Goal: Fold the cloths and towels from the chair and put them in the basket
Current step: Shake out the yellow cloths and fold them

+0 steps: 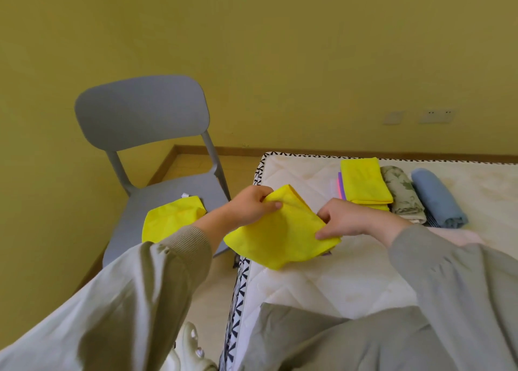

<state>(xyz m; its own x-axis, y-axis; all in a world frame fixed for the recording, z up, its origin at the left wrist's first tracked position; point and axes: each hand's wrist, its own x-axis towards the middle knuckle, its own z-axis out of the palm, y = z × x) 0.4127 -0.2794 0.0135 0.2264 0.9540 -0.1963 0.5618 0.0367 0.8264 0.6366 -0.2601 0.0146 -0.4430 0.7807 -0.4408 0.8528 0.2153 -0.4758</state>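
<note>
Together the left hand (252, 206) and right hand (350, 220) pinched opposite edges of a yellow cloth (280, 236) over the mattress (322, 286) corner, with a second cloth (168, 219) on the chair (157, 197) seat and a folded stack (364, 182), floral towel (403, 194) and blue towel (437, 199) just beyond.

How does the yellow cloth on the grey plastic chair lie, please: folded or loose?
Loose: the yellow cloth lies rumpled on the grey plastic chair, its near part hidden by a sleeve.

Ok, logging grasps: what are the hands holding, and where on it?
A yellow cloth: left hand pinches its top corner, right hand its right edge.
</note>
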